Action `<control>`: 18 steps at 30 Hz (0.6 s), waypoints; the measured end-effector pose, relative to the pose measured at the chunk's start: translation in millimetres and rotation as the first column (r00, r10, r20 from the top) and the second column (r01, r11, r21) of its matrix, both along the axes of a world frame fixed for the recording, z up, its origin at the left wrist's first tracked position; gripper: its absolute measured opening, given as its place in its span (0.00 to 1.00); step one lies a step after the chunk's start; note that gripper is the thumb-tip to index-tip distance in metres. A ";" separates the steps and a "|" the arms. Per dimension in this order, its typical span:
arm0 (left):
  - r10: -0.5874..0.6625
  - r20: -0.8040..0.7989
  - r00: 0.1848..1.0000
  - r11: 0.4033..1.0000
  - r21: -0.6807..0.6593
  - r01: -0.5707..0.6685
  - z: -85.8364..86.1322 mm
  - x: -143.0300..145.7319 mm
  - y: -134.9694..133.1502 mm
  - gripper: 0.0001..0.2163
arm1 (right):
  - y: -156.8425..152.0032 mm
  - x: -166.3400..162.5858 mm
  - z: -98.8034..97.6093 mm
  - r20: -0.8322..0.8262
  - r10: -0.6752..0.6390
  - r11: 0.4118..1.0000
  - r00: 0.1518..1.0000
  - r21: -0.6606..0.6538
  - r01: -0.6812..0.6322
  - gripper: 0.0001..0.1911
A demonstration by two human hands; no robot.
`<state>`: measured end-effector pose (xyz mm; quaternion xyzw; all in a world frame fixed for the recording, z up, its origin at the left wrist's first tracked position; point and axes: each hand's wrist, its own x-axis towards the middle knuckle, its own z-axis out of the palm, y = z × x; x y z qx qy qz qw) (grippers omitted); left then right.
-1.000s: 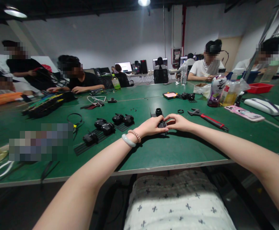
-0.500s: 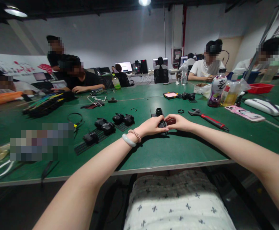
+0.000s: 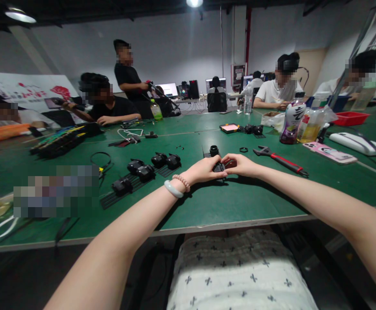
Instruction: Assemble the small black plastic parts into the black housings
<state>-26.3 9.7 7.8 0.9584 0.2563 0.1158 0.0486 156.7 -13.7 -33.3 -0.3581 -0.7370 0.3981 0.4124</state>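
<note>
Both my hands meet on a small black part lying on the green table. My left hand, with a pale bangle and a bead bracelet at the wrist, is closed over the part's left side. My right hand pinches its right side, fingers curled. A black round knob stands just behind the part, at the end of a black ribbed strip. Most of the part is hidden under my fingers.
Several black clamp-like parts on ribbed strips lie to the left. A red-handled wrench and a black ring lie to the right, with bottles and a pink phone beyond. Other people sit around the table; one stands at the back left.
My hands have stayed on the black part, the right fingers shifting slightly. The standing person at the back left has walked to the right.
</note>
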 end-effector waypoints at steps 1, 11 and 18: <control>-0.001 -0.001 1.000 1.000 0.001 0.001 -0.1 0.0 -0.1 0.22 | 0.1 0.0 -0.1 0.002 0.001 1.000 1.000 0.000 -0.001 0.18; -0.009 0.000 1.000 1.000 0.028 0.009 -0.8 0.0 -2.2 0.20 | 1.8 0.6 -2.1 0.012 -0.002 1.000 1.000 0.009 0.002 0.18; -0.021 0.012 1.000 0.999 0.034 0.021 -0.8 -0.3 -2.0 0.20 | 2.0 0.8 -2.7 0.018 -0.011 1.000 1.000 0.010 0.011 0.18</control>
